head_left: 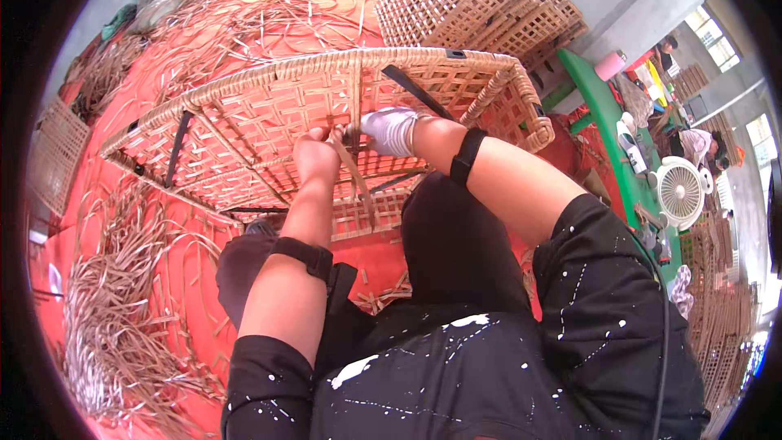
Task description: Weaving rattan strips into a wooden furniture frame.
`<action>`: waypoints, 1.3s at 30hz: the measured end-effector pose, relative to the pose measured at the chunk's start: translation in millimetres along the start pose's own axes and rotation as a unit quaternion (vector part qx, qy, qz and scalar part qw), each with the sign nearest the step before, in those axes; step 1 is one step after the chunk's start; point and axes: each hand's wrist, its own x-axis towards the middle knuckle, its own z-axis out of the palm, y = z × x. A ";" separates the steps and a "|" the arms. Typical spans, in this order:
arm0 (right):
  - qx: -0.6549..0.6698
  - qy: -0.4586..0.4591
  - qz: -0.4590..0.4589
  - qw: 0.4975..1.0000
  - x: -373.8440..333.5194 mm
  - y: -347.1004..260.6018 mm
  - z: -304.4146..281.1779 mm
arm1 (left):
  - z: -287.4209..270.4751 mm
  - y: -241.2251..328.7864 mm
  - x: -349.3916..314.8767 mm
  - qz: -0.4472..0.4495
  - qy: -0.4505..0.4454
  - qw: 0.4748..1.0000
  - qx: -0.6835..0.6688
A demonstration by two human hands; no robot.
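Woven basket (269, 73) before my legs (456, 236), presumably so both hands reach its weave. Left hand (318, 148) pinches a flat cane strip (354, 171) (tail dangling), probably to guide it; right hand (389, 130), gloved, at the central rib (356, 90); grip hidden, cannot tell.

Red floor (376, 257), loose tan strips (114, 310) heaped and scattered
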 end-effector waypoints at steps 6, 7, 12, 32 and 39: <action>-0.047 0.082 0.019 0.995 -4.9 -9.4 8.9 | 17.9 -14.0 1.2 -0.110 -0.068 0.975 -0.181; -0.062 0.068 0.052 0.994 -5.2 -13.1 10.7 | 21.3 -15.2 -1.3 -0.171 -0.072 0.961 -0.205; -0.115 0.028 0.138 0.983 -27.3 -35.2 16.0 | 25.2 -15.1 -18.6 -0.212 -0.015 0.938 -0.273; 0.251 0.001 -0.123 0.960 -155.3 -116.0 54.2 | 12.0 -10.0 -50.8 0.178 -0.024 0.976 0.124; 0.006 -0.151 -0.090 0.984 -136.9 -112.5 45.9 | 28.0 -30.3 -42.9 -0.010 -0.089 0.972 -0.219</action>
